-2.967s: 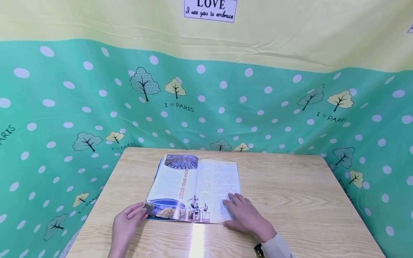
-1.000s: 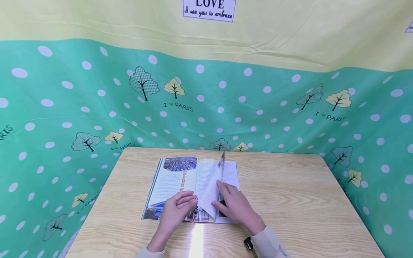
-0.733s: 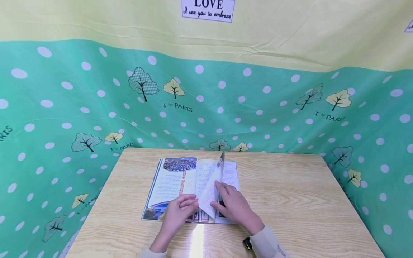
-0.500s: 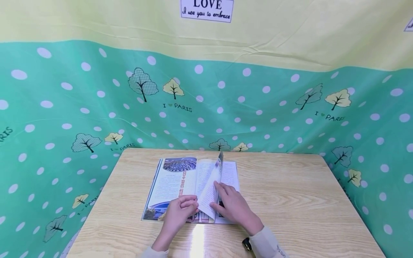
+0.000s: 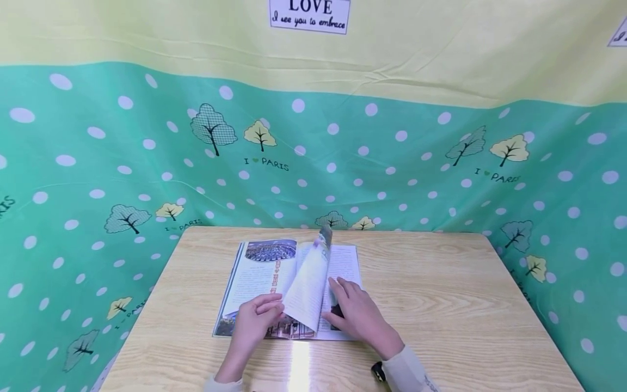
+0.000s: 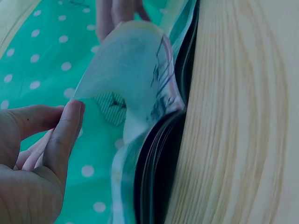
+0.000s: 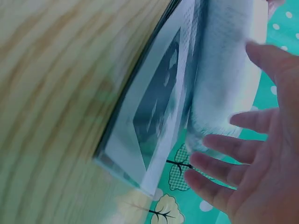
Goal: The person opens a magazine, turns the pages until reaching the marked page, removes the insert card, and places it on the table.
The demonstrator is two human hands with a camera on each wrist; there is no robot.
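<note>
An open magazine (image 5: 254,277) lies on the wooden table, with one page (image 5: 308,288) lifted and curling over toward the left. My left hand (image 5: 254,321) pinches that page's lower corner between thumb and finger; the left wrist view shows the pinch on the page edge (image 6: 135,70). Over the right half of the magazine, my right hand (image 5: 360,313) has its fingers spread and loosely bent, holding nothing. In the right wrist view those fingers (image 7: 229,144) stand beside the raised page (image 7: 224,70), above a printed page with a dark picture (image 7: 159,102).
The light wooden table (image 5: 441,305) extends to both sides of the magazine. A green dotted curtain (image 5: 343,163) with trees hangs behind and beside the table. A black band (image 5: 377,371) shows at the right wrist near the table's front.
From the magazine's left corner, the left hand went to the right page and took its corner. Now it draws leftward, bending the page over, while the right hand has come off the page.
</note>
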